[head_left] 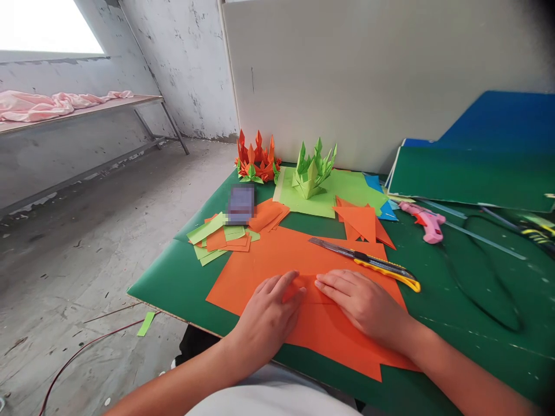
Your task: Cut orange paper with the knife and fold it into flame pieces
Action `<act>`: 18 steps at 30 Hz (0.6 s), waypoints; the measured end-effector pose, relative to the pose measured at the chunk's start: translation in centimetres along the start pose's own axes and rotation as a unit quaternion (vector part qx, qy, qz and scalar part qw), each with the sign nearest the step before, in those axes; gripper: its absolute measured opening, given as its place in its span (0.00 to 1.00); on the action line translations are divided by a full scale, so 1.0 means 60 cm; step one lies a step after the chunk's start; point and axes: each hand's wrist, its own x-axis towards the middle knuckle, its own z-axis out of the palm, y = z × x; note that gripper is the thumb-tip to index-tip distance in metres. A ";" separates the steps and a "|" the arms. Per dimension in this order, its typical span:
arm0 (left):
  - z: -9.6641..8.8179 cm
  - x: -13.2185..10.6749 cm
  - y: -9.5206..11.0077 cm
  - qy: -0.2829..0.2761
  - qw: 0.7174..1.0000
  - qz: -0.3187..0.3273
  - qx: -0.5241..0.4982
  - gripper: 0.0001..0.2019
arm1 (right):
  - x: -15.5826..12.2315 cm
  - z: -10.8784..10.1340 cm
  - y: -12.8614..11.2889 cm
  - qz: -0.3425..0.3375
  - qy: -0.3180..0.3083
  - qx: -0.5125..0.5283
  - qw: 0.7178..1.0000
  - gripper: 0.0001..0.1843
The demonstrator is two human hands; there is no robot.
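Note:
Between my two hands lies a sheet of orange paper (315,296) with a folded edge. My left hand (273,306) is closed on its left side, fingertips and thumb at the fold. On the right, my right hand (362,300) has its fingers drawn together on the same fold. The undersides of my fingers are hidden. Beneath is a larger orange sheet (269,263), reaching toward the table's front edge. A box cutter (366,261) with a yellow and black handle, blade out, rests on that sheet just beyond my right hand.
Small green and orange paper pieces (217,234) lie at left beside a blurred phone (241,203). Behind stand an orange paper crown (258,159) and a green one (313,173). Orange triangles (359,219), a pink glue gun (425,221) and its cord occupy the green table's (468,358) right.

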 end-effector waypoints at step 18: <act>0.008 0.004 -0.006 0.026 0.998 0.050 -0.008 0.14 | -0.003 0.002 0.003 0.008 0.016 0.009 1.000 0.22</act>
